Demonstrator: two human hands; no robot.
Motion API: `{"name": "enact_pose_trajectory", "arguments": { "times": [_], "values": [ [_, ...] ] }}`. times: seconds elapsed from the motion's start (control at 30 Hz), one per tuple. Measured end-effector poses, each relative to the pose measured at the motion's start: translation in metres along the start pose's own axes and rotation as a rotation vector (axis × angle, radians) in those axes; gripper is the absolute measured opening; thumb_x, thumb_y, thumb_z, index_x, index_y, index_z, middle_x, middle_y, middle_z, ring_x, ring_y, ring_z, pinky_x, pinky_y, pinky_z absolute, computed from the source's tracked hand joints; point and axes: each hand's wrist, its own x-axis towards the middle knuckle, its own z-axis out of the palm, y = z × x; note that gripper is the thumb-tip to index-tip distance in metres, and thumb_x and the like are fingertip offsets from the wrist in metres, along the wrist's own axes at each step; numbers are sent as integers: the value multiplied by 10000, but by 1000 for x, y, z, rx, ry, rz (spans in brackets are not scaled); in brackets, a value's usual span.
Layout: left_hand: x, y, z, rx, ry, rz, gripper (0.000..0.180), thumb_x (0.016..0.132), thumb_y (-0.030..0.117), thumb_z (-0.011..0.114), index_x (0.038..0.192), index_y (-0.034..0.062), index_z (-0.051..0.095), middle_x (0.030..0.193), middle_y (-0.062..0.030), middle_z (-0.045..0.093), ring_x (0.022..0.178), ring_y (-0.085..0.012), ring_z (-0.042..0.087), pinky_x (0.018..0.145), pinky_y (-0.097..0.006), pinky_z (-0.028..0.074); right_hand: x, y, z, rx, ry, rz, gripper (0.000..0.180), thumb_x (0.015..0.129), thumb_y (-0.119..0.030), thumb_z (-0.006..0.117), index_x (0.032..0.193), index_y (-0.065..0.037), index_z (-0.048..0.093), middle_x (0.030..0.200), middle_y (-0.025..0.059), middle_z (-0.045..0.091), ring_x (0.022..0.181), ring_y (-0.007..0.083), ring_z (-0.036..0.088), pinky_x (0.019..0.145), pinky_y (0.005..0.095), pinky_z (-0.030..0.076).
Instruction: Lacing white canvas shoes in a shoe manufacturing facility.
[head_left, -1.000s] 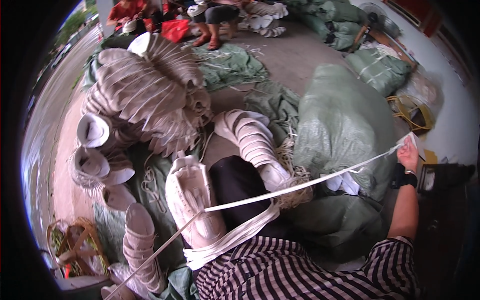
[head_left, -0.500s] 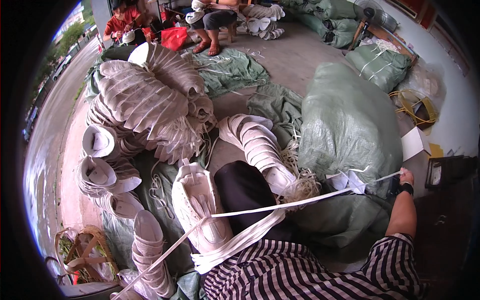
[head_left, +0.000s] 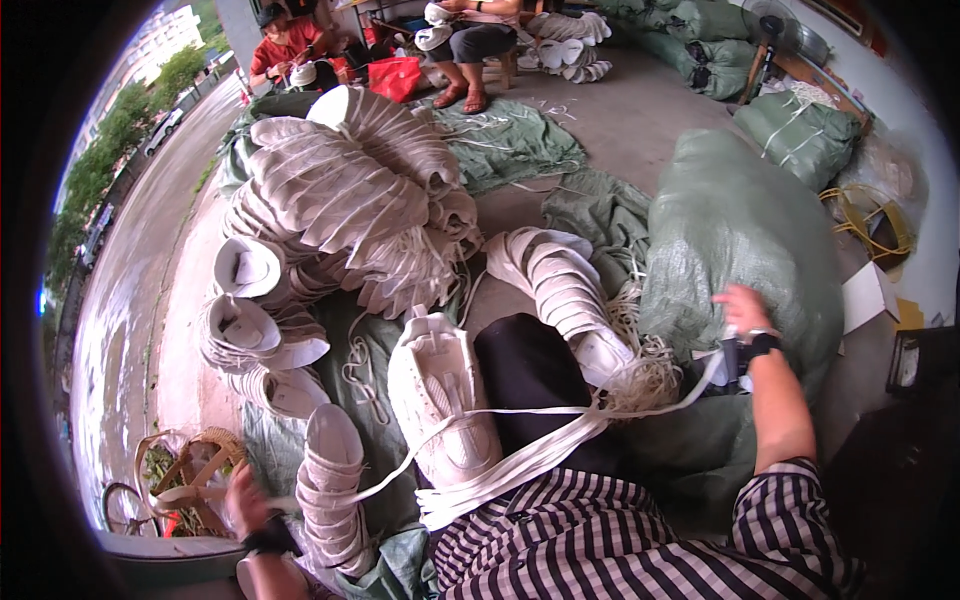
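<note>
A white sneaker (head_left: 440, 375) stands toe toward me beside my dark-clothed knee (head_left: 525, 365). A flat white shoelace (head_left: 412, 455) crosses its front, slack on both sides. At the lower left, my left hand (head_left: 246, 503) is closed on one end of it, slightly blurred. My right hand (head_left: 742, 310) is raised before the big green sack; the lace's other side curves up just below it. Motion smears those fingers, so whether they grip the lace is hidden. A bundle of white laces (head_left: 520, 475) lies over my lap.
Nested white shoe uppers (head_left: 350, 190) pile up ahead left; another row (head_left: 555, 290) curves by my knee. A shorter stack (head_left: 335, 480) stands near my left hand. The bulging green sack (head_left: 740, 220) fills the right. A woven basket (head_left: 195, 480) sits lower left; two people sit at the back.
My right hand has come inward from the far right, and the lace, taut before, now sags. My left hand has come into view at lower left. The whole view has shifted slightly.
</note>
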Motion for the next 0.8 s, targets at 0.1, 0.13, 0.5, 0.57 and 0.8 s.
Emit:
{"name": "enact_pose_trajectory", "arguments": {
  "times": [0.1, 0.13, 0.5, 0.57, 0.8],
  "values": [
    [-43, -23, 262, 292, -50, -7, 312, 885, 266, 557, 1102, 49, 614, 634, 60, 454, 473, -26, 349, 403, -175, 255, -35, -60, 218, -35, -326, -59, 140, 836, -209, 577, 888, -79, 581, 646, 45, 577, 385, 47, 367, 345, 200, 269],
    [-64, -23, 309, 397, -297, 90, 286, 897, 279, 555, 1037, 44, 635, 571, 73, 417, 446, -29, 338, 395, -184, 248, -56, -70, 275, -44, -313, -134, 136, 850, -179, 551, 893, -59, 599, 622, 36, 565, 411, 57, 431, 364, 185, 297],
    [-89, -53, 443, 1593, -714, 438, 218, 792, 259, 576, 861, 82, 682, 736, -162, 650, 737, -373, 629, 664, -437, 509, -153, -64, 387, -743, -414, -702, 159, 804, -48, 576, 955, -26, 621, 824, 152, 614, 767, 349, 607, 680, 406, 494],
    [-87, -48, 443, 1682, -819, 456, 215, 780, 275, 577, 812, 95, 690, 700, -145, 650, 686, -333, 641, 638, -419, 512, -156, -62, 384, -709, -420, -717, 158, 812, -40, 566, 963, -22, 608, 821, 168, 613, 758, 354, 611, 666, 399, 498],
    [-76, -40, 434, 1243, -949, 78, 159, 756, 168, 589, 758, 33, 673, 554, -115, 606, 497, -209, 624, 517, -325, 501, -174, -60, 389, -327, -528, -241, 105, 888, -1, 482, 987, 18, 512, 748, 153, 631, 637, 230, 663, 560, 315, 521]
  ]
}}
